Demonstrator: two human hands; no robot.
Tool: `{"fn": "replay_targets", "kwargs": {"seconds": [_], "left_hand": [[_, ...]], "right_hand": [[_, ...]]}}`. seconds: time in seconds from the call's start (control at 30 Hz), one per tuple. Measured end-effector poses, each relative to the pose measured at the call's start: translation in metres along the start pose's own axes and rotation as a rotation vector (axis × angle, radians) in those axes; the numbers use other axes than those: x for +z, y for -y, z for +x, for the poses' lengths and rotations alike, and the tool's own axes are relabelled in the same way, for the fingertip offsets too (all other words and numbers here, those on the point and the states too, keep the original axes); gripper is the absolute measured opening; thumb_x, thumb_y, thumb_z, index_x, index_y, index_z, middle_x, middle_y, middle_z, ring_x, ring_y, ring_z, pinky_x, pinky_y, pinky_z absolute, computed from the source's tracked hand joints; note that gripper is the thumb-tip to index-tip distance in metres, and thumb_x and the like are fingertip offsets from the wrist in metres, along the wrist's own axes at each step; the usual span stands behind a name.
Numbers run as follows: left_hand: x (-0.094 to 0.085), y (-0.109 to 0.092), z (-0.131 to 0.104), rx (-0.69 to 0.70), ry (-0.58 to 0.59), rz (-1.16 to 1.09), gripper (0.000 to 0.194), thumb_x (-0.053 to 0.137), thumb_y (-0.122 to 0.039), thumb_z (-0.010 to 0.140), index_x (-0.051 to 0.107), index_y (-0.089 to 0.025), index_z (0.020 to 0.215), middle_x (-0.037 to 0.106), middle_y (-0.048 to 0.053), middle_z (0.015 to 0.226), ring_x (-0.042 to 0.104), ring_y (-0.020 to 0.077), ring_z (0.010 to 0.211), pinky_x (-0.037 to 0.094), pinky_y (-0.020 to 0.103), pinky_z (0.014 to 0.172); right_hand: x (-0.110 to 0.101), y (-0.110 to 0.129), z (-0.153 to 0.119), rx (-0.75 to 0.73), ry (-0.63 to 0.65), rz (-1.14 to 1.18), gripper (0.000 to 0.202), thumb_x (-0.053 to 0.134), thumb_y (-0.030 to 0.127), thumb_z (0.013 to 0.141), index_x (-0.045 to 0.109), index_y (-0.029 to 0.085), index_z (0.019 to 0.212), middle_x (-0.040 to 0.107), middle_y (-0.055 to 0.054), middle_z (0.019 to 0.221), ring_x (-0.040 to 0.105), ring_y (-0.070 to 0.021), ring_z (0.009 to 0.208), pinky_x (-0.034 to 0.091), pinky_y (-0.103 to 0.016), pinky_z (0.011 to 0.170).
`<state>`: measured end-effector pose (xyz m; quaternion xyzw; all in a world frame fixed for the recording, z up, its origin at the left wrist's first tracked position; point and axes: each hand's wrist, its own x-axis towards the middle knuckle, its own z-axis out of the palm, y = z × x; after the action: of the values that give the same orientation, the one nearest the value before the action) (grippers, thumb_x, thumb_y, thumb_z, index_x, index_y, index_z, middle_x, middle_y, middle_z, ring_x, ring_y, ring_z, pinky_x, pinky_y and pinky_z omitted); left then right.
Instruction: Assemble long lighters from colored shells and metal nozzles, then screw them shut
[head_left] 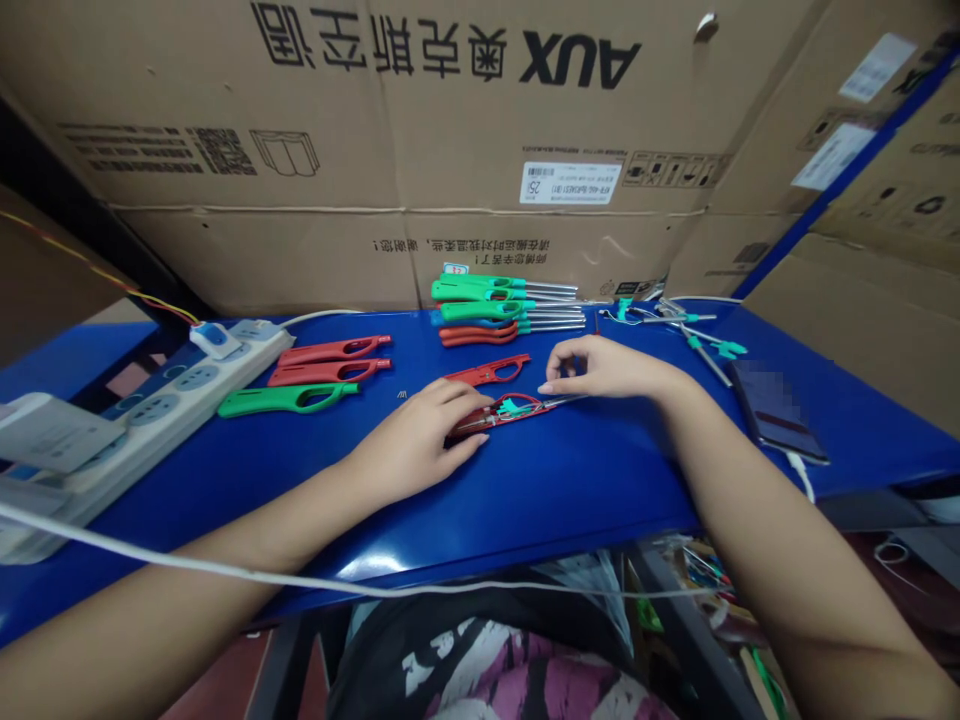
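My left hand (431, 435) is closed around the handle end of an opened red lighter shell (529, 411), which lies on the blue table. Inside the shell a teal trigger piece (511, 407) and thin wires show. Over the shell's front end and its metal tube (568, 400) is my right hand (581, 368), fingers curled with thumb and fingertips near each other; whether it touches the tube or holds something small is unclear. Just behind my hands lies another red shell half (491, 371).
Finished-looking lighters (480, 310) are stacked at the back. Red shells (330, 360) and a green shell (289, 399) lie left, beside a white power strip (187, 390). Tubes with teal parts (701, 345) and a phone (776, 410) are right. A white cable (337, 585) crosses the front.
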<state>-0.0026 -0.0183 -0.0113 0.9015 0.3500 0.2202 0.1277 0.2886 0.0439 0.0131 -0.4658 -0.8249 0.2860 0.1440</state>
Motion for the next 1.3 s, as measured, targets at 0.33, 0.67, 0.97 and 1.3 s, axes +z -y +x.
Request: {"fn": "replay_targets", "kwargs": {"seconds": [0.33,0.67,0.97,1.3], "left_hand": [[0.015,0.006,-0.001,0.063,-0.003,-0.057,0.032,0.049,-0.016,0.100,0.060,-0.020,0.129,0.065,0.010,0.124,0.058,0.0237,0.117,0.049,0.043,0.104],[0.017,0.006,-0.001,0.097,0.013,-0.014,0.035,0.046,-0.015,0.101,0.061,-0.021,0.132,0.063,0.009,0.124,0.055,0.0235,0.115,0.048,0.043,0.103],[0.016,0.005,-0.001,0.099,0.025,-0.020,0.033,0.044,-0.017,0.102,0.061,-0.021,0.130,0.063,0.010,0.124,0.054,0.0246,0.116,0.047,0.045,0.104],[0.016,0.006,-0.001,0.092,0.032,-0.019,0.031,0.045,-0.017,0.102,0.061,-0.019,0.128,0.063,0.010,0.123,0.054,0.0242,0.116,0.046,0.044,0.104]], "right_hand": [[0.012,0.008,0.000,-0.154,0.125,0.101,0.037,0.076,0.046,0.078,0.073,0.017,0.100,0.061,-0.002,0.085,0.049,-0.0123,0.071,0.039,-0.025,0.063],[0.023,0.021,-0.001,-0.202,0.122,0.095,0.019,0.070,0.033,0.084,0.068,0.015,0.091,0.063,-0.001,0.083,0.048,-0.0094,0.064,0.040,-0.024,0.060],[0.023,0.015,0.001,-0.217,0.147,0.112,0.020,0.067,0.035,0.086,0.069,0.015,0.092,0.061,0.000,0.077,0.046,-0.0092,0.062,0.039,-0.023,0.058],[0.021,0.017,0.001,-0.217,0.176,0.129,0.021,0.070,0.033,0.083,0.069,0.015,0.093,0.061,0.000,0.076,0.045,-0.0093,0.062,0.038,-0.023,0.058]]}}
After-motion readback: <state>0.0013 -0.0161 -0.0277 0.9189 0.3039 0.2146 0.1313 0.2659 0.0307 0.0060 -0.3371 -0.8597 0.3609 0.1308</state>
